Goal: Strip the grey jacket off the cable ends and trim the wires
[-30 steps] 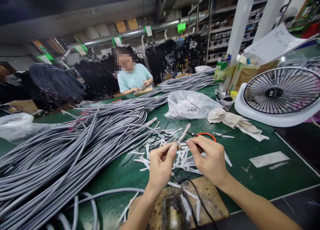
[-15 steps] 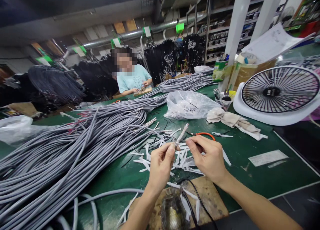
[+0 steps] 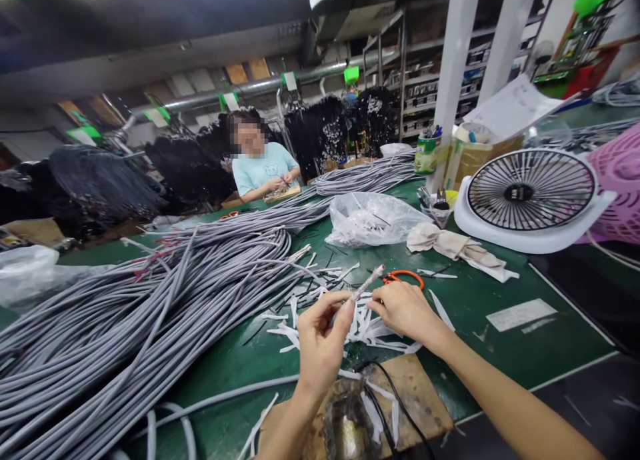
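My left hand pinches a grey cable near its stripped end, which is wrapped in something whitish and points up and to the right. From beneath that hand a length of grey cable runs off to the left. Just right of the stripped end, my right hand has its fingers curled and closed; whatever they grip, if anything, is hidden. Orange-handled scissors lie directly behind the right hand. Loose white strips are scattered on the table under both hands.
A large grey cable bundle covers the left side. Behind my hands are a clear plastic bag, a crumpled cloth and a fan. A stained board lies in front. Across the green table, a co-worker sits handling something.
The cable end has tilted farther right in my left hand. My right hand has turned palm-down and moved slightly left and lower. The camera view has shifted a little to the right.
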A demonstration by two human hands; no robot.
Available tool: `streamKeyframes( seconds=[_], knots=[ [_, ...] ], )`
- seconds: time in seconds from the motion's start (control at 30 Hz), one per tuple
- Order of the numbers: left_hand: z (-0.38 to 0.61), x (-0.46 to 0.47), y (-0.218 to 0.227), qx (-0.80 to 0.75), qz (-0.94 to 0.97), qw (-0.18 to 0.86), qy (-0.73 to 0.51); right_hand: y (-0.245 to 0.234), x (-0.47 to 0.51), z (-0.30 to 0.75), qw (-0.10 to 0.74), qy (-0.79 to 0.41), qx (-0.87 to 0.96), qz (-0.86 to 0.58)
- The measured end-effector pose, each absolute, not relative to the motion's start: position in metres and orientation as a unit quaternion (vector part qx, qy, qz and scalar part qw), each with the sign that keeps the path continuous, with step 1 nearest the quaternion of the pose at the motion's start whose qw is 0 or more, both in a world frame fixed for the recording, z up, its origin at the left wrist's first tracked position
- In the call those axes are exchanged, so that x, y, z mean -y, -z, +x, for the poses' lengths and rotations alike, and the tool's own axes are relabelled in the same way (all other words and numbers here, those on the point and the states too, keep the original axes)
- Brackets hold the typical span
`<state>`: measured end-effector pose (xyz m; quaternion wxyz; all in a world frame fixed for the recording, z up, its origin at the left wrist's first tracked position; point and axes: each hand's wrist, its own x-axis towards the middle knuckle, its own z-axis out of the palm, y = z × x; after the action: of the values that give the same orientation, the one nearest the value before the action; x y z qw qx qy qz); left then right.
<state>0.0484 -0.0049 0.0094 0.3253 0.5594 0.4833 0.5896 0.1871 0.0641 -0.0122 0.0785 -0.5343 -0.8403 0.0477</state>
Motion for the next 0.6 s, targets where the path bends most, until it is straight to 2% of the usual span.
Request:
streamKeyframes(
  seconds=[0.17,0.6],
  knots=[
    [0.0487,0.0086,-0.0109,-0.492,0.579,0.293,-0.581,0.0134,-0.0656,0.1872,0.057,-0.056,0.844,-0.531],
    [0.0516,0.0108,-0.01,-0.503,0.596,0.217,-0.587,0.0154,-0.0666,0.1858,0.061,-0.066,0.844,-0.529]
  ],
)
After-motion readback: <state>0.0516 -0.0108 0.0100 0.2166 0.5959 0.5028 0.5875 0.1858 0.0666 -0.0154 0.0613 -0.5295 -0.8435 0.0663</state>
